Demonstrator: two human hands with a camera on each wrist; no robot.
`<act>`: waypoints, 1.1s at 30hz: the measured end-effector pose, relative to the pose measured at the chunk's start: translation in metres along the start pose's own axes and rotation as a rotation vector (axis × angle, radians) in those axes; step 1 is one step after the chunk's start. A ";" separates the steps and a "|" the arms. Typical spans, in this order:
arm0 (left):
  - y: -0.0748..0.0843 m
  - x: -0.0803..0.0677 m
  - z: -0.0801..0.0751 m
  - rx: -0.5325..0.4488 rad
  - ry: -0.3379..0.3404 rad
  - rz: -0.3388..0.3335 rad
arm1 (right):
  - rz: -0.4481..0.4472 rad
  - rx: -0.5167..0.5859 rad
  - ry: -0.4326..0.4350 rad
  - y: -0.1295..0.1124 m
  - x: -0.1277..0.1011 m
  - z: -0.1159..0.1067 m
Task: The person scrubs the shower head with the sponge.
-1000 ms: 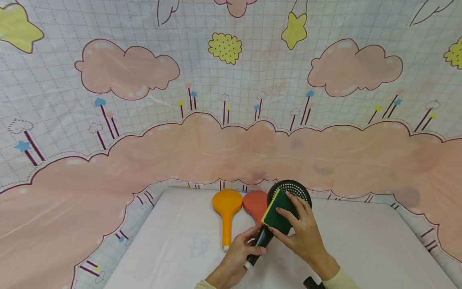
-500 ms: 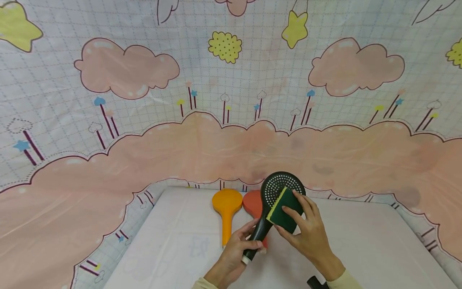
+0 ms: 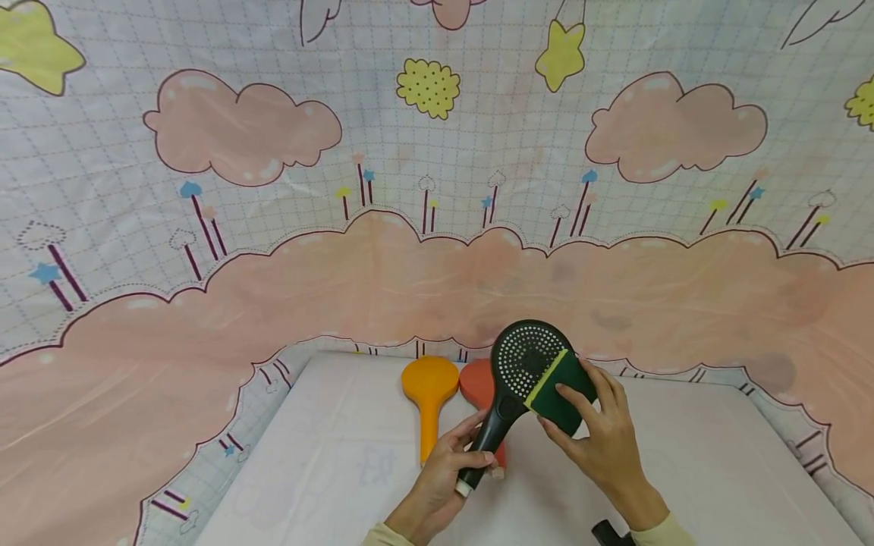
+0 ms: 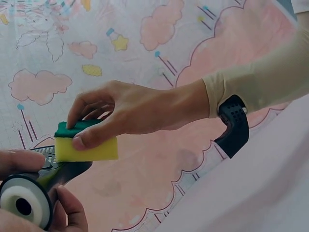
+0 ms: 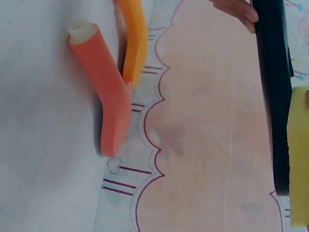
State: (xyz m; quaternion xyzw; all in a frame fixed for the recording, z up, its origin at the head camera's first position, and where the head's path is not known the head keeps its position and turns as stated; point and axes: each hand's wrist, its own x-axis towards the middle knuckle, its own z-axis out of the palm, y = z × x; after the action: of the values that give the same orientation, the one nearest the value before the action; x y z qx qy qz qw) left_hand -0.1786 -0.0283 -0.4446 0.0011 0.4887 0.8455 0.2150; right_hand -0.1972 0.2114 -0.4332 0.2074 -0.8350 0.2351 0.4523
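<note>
My left hand (image 3: 440,478) grips the handle of a black shower head (image 3: 508,407), its perforated face turned up toward me and its white threaded end pointing down. Between thumb and fingertips, my right hand (image 3: 608,432) pinches a green-and-yellow sponge (image 3: 565,394). The sponge lies over the right part of the shower face, yellow side down, green side up. From the left wrist view, the yellow layer of the sponge (image 4: 87,149) sits at the perforated face. In the right wrist view the shower head (image 5: 275,96) appears edge-on beside the sponge (image 5: 299,154).
An orange shower head (image 3: 429,394) and a red shower head (image 3: 476,383) lie on the white table (image 3: 321,455) behind my left hand. A patterned cloth (image 3: 437,288) hangs behind the table. A black wrist mount (image 3: 608,533) sits by my right wrist.
The sponge has slid rightward across the shower face with my right hand, baring more of the holes. My left hand has raised the shower head slightly and shifted it left.
</note>
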 end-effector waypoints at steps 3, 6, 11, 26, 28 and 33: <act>0.000 -0.001 0.001 -0.001 0.003 -0.001 | 0.027 0.005 0.015 0.003 -0.002 -0.003; 0.001 -0.001 0.001 -0.006 0.002 -0.003 | 0.032 0.008 0.049 0.005 -0.003 -0.005; 0.001 0.000 0.000 -0.016 -0.010 0.002 | 0.040 0.015 0.107 0.006 -0.005 -0.004; 0.000 0.000 -0.002 -0.067 -0.025 0.000 | 0.058 0.096 0.038 -0.023 -0.017 0.018; 0.000 0.001 -0.002 -0.068 -0.023 0.002 | 0.071 0.104 0.016 -0.026 -0.018 0.020; 0.000 0.001 -0.002 -0.065 -0.022 0.010 | 0.072 0.127 -0.016 -0.032 -0.018 0.023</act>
State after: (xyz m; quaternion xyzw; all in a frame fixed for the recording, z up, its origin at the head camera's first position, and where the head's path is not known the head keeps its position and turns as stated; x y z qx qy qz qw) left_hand -0.1800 -0.0295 -0.4456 0.0057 0.4586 0.8619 0.2161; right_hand -0.1854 0.1744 -0.4534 0.2075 -0.8289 0.3018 0.4228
